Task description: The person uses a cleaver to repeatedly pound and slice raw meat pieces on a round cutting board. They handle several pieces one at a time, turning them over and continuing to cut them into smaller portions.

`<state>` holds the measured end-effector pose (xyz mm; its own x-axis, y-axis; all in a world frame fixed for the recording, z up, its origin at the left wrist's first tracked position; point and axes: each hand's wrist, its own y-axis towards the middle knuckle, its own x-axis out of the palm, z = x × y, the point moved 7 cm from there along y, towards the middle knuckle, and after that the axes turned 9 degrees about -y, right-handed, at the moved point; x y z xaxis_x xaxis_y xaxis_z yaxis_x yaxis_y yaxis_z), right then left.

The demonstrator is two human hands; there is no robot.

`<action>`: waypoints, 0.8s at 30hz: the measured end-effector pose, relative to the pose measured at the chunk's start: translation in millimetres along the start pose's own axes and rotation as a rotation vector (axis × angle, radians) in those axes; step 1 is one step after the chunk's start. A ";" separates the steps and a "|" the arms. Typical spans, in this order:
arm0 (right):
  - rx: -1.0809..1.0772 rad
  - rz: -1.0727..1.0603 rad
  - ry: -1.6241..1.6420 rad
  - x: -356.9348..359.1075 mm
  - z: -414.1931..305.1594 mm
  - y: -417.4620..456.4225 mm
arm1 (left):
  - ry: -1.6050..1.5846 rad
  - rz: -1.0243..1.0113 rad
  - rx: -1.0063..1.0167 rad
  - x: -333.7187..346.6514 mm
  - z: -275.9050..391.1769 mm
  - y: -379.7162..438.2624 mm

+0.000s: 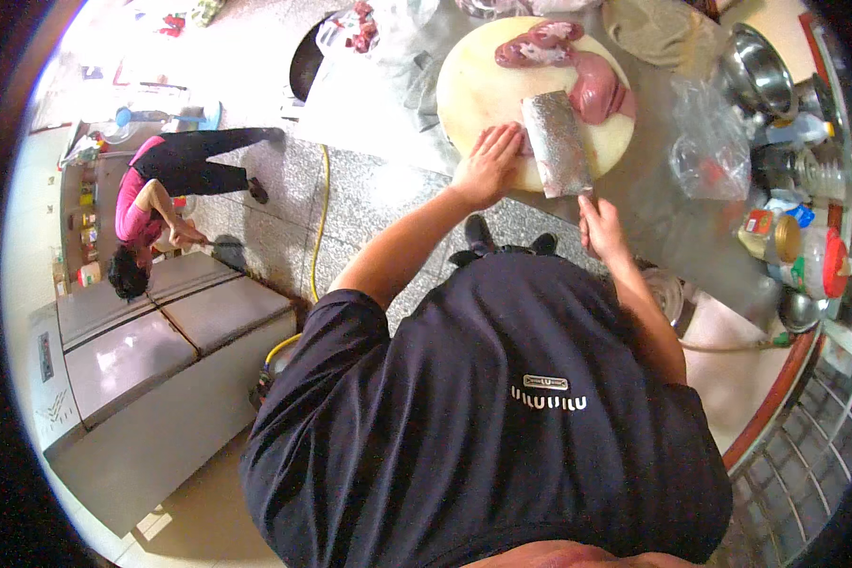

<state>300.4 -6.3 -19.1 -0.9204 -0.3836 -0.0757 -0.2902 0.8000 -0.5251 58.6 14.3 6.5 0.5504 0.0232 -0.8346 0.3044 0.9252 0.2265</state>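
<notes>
My right hand [602, 228] grips the handle of a cleaver [557, 144]. Its broad, smeared blade lies over the round cutting board [472, 78]. Left of the blade, my left hand [490, 160] presses down with its fingers extended and close together. A small piece of pink meat [527, 146] shows between those fingertips and the blade; most of it is hidden. Farther back on the board, a smooth, reddish-pink piece of offal [596, 89] rests beside the blade's far end. Another folded piece with whitish patches [539, 46] lies near the far rim.
Right of the board are a clear plastic bag [710, 153], a steel bowl [760, 71] and several jars, including a red-lidded one [823, 263]. A yellow hose [323, 213] crosses the floor. At left, another person [149, 192] with a long-handled tool stands by a chest freezer [184, 326].
</notes>
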 end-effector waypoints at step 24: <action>-0.001 0.015 -0.193 -8.8 19.5 -8.1 | 0.041 -0.041 -0.095 -14.9 14.4 -2.6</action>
<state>316.0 -18.4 -30.7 -0.8573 -0.4530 -0.2446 -0.2771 0.8065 -0.5223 60.7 6.0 25.6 0.5064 -0.0022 -0.8623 0.2498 0.9575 0.1443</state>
